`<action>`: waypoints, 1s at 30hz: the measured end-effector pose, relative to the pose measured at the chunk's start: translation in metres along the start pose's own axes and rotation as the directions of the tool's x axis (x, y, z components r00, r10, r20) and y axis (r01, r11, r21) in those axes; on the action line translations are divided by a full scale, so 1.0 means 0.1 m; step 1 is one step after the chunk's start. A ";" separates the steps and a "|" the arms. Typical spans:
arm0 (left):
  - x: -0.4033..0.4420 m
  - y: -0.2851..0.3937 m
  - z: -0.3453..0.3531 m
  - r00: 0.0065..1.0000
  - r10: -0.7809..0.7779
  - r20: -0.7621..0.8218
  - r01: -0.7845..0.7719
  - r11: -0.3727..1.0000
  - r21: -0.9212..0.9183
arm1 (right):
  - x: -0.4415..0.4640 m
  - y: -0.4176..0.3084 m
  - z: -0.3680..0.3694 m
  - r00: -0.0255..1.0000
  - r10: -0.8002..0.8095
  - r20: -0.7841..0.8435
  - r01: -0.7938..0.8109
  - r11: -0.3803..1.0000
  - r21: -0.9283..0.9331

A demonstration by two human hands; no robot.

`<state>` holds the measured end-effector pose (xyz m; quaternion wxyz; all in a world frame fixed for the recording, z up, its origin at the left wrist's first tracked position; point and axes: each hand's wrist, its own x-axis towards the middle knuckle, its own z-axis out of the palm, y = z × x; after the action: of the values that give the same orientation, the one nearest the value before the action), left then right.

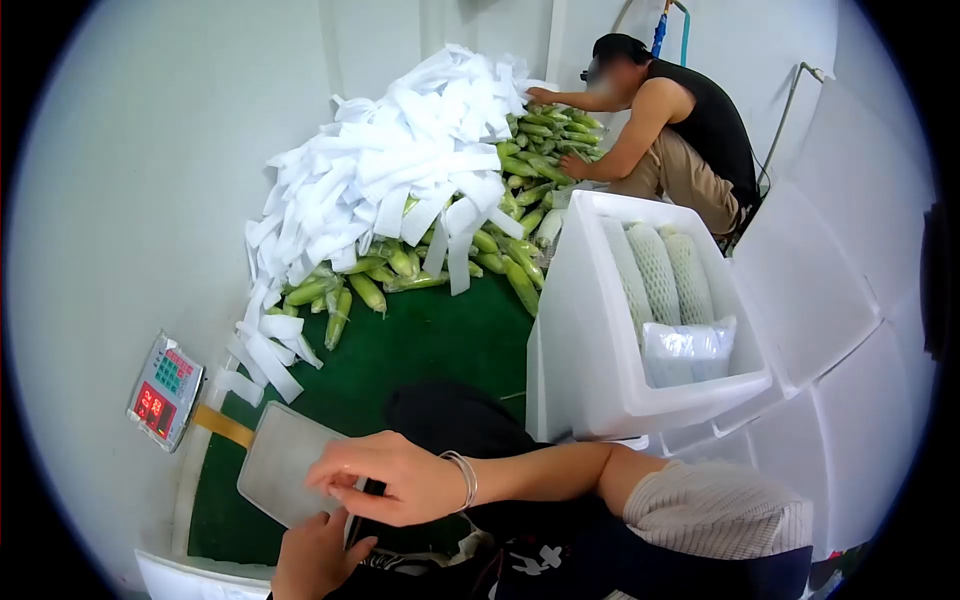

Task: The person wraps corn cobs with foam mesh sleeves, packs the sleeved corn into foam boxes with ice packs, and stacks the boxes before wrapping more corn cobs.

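Near the edge of the scale (283, 458), hands (385, 478) (318, 560)

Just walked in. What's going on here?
The camera wearer's right hand and left hand are close together at the near end of a scale's pale platform; whether they hold anything isn't clear. The scale's readout is lit red. Ahead, a crouching co-worker has both hands at a heap of corn, partly covered by white strips. Beside the heap, an open white box holds netted pieces and a white packet.
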<state>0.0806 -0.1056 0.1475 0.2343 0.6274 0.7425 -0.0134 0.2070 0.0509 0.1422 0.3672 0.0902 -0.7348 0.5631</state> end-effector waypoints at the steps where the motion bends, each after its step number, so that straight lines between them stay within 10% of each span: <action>1: 0.01 -0.02 0.00 1.000 -0.003 0.002 0.003 1.000 0.004 | 0.02 0.09 -0.01 0.997 0.062 -0.036 -0.060 0.996 0.060; 5: 0.06 0.00 -0.03 0.999 0.037 0.011 -0.036 0.999 -0.027 | -0.01 0.24 -0.14 0.956 0.293 -0.013 -0.290 0.951 0.108; 30: 0.12 0.08 -0.09 0.992 -0.008 0.129 0.029 0.986 -0.163 | 0.00 0.28 -0.16 0.960 0.279 -0.007 -0.275 0.949 0.157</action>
<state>0.0840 -0.0904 0.1533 0.3323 0.5967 0.7304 0.0059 0.1990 0.0745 0.1221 0.2872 0.0062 -0.6887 0.6657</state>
